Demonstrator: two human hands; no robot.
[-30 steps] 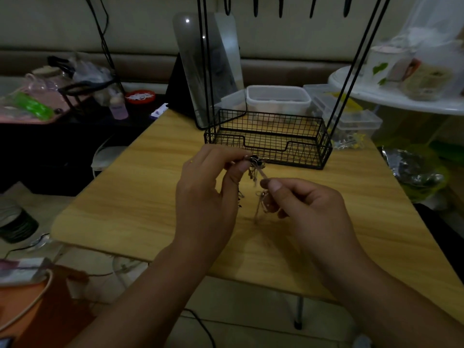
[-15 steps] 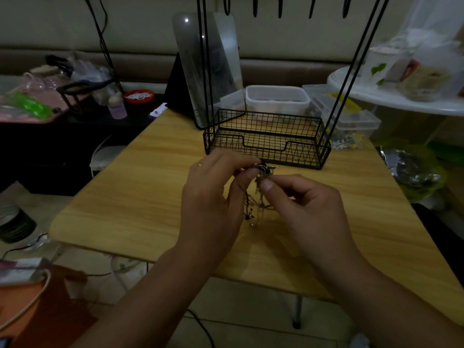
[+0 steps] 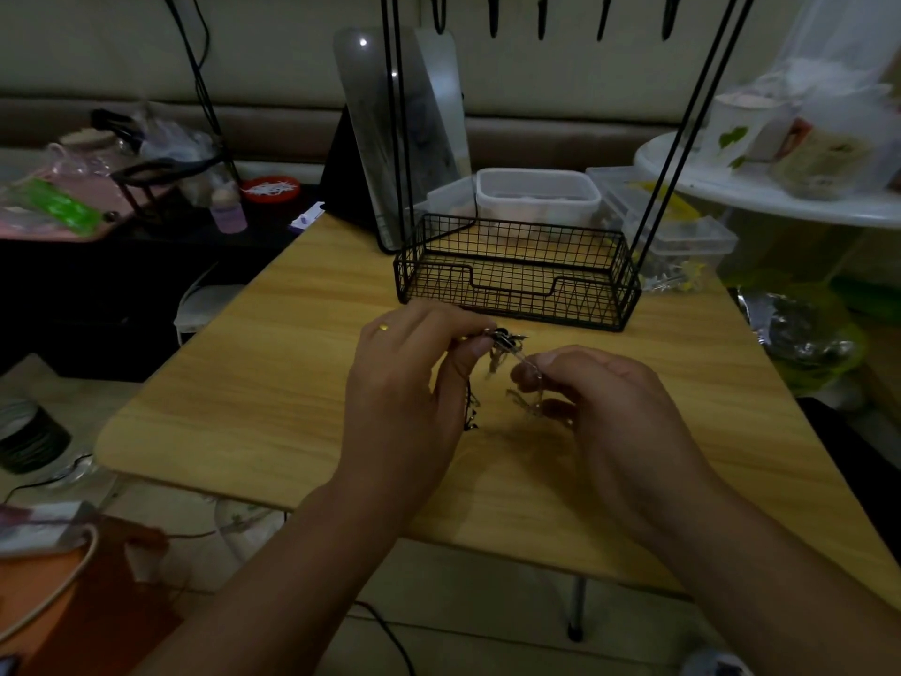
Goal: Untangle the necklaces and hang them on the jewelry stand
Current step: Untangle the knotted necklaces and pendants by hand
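Two hands [image 3: 404,383] [image 3: 609,407], one necklace tangle [image 3: 504,344], one wire jewelry stand [image 3: 517,280], five hooks [image 3: 541,17], one table [image 3: 273,373].

**Necklaces and stand: state at this moment**

Necklaces [image 3: 504,341]: small knotted clump of dark and silvery chains, mid-frame, held above the tabletop; loose strands dangle below (single chains too fine to separate). Jewelry stand [image 3: 517,280]: black wire mesh basket base, upright just behind the clump; thin black rods rise to hooks along the top edge.
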